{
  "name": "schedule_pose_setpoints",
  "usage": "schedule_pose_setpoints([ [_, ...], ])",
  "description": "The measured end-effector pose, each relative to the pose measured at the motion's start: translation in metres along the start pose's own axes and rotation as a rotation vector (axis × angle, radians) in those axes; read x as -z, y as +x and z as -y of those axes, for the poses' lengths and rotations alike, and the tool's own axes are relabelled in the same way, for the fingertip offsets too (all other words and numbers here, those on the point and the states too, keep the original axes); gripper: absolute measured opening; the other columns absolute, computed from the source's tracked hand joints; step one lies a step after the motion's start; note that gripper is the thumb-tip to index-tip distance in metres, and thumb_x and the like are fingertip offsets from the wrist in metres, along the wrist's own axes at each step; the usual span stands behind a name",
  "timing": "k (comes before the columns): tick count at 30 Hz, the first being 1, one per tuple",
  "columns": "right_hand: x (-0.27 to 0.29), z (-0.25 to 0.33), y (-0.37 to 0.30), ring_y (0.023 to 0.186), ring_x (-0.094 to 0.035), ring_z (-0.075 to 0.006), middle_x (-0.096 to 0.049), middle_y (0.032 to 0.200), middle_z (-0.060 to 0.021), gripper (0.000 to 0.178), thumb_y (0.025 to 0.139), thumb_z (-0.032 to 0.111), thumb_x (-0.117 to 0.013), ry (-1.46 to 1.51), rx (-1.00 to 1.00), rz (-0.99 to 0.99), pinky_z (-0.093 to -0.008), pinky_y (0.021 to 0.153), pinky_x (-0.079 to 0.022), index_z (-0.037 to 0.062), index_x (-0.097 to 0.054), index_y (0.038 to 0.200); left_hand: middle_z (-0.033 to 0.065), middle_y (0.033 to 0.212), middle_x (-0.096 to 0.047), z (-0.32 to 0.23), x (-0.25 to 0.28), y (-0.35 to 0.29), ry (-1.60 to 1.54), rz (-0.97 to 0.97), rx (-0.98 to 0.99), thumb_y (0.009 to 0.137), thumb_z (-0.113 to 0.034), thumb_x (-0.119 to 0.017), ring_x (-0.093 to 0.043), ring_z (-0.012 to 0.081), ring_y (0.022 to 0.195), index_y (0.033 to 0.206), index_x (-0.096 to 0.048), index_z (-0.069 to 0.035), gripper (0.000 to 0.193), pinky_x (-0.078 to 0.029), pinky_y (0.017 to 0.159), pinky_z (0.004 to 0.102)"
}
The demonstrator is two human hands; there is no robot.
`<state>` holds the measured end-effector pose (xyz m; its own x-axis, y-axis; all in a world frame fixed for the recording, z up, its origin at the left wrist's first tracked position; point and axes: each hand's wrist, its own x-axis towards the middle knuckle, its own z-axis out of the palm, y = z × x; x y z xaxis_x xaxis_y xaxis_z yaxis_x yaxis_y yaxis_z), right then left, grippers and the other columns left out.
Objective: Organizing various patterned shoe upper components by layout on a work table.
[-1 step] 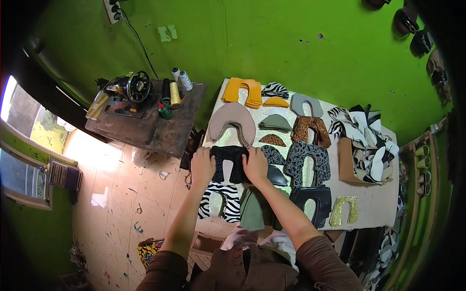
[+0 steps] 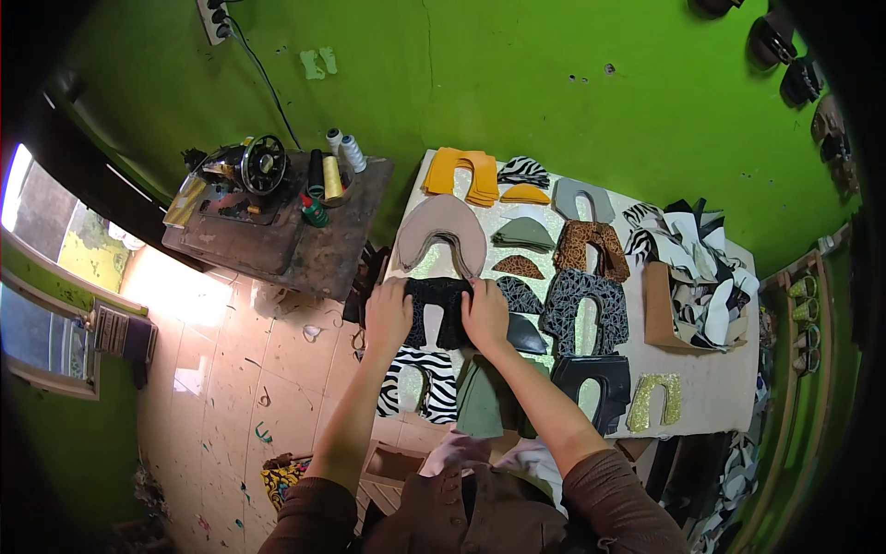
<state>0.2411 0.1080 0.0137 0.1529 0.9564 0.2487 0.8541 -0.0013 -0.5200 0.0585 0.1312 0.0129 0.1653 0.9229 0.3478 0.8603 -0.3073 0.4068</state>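
A stack of black, textured U-shaped cut pieces (image 2: 437, 295) lies on the table between my hands. My left hand (image 2: 389, 312) holds its left side, fingers bent at the edge. Against its right side my right hand (image 2: 485, 314) is closed in the same way; the undersides of my fingers are hidden. Just beyond is a stack of beige U-shaped pieces (image 2: 441, 214). Nearer to me lie zebra-striped pieces (image 2: 437, 367) and, beside them, olive green ones (image 2: 480, 399), partly covered by my right forearm.
Patterned black pieces (image 2: 585, 294), leopard-print pieces (image 2: 591, 242), yellow pieces (image 2: 459, 166) and several curved pieces share the table (image 2: 701, 392). A cardboard box (image 2: 659, 305) of scraps stands at right. To the left, a sewing machine (image 2: 242, 168) and thread spools (image 2: 332, 175) sit on a dark worktable (image 2: 277, 240).
My left hand has shifted slightly to the right along the black stack's edge. My right hand and the other pieces look the same.
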Motion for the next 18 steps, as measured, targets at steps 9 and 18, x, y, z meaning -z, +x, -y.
schedule_pose_setpoints([
  [9, -0.021, -0.017, -0.009, 0.129, -0.033, -0.0253, -0.04, 0.136, -0.0101, 0.05, 0.086, 0.025, -0.049, -0.04, 0.517, 0.373, -0.0407, 0.106, -0.027, 0.0042, -0.041, 0.131, 0.0033, 0.128, -0.051, 0.004, -0.012, -0.006, 0.125, 0.262, -0.389, 0.085, -0.018, -0.051, -0.045, 0.0205, 0.12, 0.12, -0.055, -0.011, 0.036, -0.033, 0.101, 0.0374],
  [18, -0.025, -0.021, -0.016, 0.134, -0.023, -0.0254, -0.024, 0.145, -0.0104, 0.062, 0.086, 0.047, -0.048, -0.023, 0.486, 0.421, -0.0456, 0.109, -0.017, 0.0097, -0.038, 0.134, 0.0003, 0.138, -0.041, 0.013, -0.019, -0.012, 0.314, 0.295, -0.273, 0.089, -0.024, -0.048, -0.037, 0.0186, 0.127, 0.13, -0.045, -0.016, 0.042, -0.025, 0.106, 0.0405],
])
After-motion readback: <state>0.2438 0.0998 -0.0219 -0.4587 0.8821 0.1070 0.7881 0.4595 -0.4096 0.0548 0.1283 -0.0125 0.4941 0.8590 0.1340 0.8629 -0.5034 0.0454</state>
